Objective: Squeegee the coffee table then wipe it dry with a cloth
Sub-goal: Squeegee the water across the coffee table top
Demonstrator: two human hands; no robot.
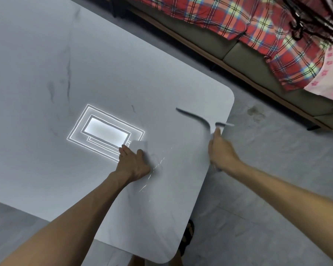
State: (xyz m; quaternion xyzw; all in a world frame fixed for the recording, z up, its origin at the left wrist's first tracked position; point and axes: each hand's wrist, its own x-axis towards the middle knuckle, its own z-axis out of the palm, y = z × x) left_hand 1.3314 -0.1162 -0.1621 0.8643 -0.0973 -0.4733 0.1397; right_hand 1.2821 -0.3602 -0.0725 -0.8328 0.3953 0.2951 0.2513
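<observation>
**— Where's the squeegee, and how will it handle?**

— I see the squeegee [200,119] at the right edge of the bench [85,64], near the rounded far corner. Its blade is smeared by blur. I'd judge it light, with a stiff handle and a soft rubber lip. Take it by the handle, low down, so the lip lies flat on that slick, wet top.

**— And the hands?**

— My right hand [222,150] is wrapped round the handle, arm stretched forward, thumb pointing up toward the blade. My left hand [133,162] lies knuckles-up on the bench beside some water streaks [158,164], its fingers toward the lamp reflection [106,131]. There's a pale patch [139,144] at its fingertips. It may be the cloth, but I can't tell, nor whether that hand grips anything.
</observation>
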